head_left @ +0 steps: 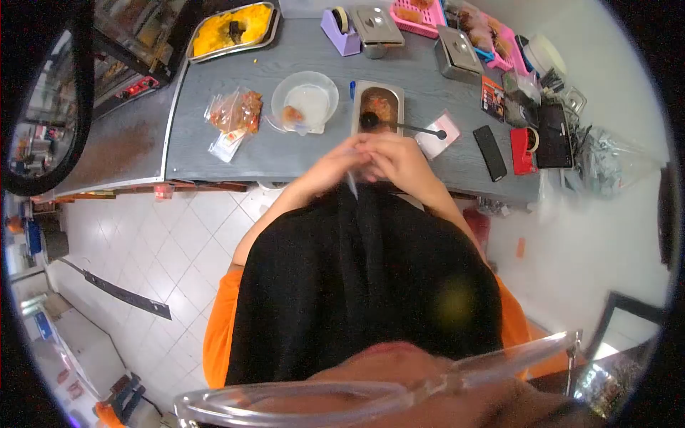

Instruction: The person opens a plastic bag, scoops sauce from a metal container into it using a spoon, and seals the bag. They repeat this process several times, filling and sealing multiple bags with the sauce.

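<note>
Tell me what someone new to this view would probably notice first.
Probably the bright yellow food in a tray at the far left of the grey counter. Next, perhaps, the black clothing filling the lower middle, with an orange sleeve at left. Then the left hand and right hand, close together at the counter's near edge, their grip too blurred to tell.
</note>
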The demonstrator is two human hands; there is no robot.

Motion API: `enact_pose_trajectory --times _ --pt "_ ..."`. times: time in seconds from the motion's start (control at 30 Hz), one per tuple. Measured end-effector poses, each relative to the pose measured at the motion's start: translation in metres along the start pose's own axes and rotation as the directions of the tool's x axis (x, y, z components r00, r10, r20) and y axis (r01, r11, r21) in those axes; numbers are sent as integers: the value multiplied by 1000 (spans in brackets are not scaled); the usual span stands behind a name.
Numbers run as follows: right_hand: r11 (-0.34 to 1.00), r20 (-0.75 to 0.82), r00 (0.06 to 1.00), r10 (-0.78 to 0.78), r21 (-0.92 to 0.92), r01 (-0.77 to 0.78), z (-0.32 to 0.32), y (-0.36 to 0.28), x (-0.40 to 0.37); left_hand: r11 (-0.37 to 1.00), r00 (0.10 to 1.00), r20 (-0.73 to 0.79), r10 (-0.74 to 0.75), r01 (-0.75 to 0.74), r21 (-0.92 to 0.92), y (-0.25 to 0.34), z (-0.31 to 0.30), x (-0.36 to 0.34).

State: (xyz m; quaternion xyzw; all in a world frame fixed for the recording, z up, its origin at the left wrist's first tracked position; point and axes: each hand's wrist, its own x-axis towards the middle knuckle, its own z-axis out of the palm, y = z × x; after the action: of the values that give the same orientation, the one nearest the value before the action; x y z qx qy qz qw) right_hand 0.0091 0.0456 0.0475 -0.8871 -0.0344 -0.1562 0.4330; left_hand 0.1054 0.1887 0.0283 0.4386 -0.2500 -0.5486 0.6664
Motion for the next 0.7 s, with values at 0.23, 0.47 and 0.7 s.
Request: enact_pose_trajectory --times 0.23,0.47,0.7 --pt "992 -155 983 101 -57 -111 -15 -6 -14 801 903 -144 406 -276 531 -16 -3 11" --pt "959 -251 936 247 204 -198 -13 14 -29 182 694 92 714 -310 933 -8 37 15" --pt "905 -73 957 281 353 -239 -36 27 -34 398 785 -76 615 -226 889 -8 49 31"
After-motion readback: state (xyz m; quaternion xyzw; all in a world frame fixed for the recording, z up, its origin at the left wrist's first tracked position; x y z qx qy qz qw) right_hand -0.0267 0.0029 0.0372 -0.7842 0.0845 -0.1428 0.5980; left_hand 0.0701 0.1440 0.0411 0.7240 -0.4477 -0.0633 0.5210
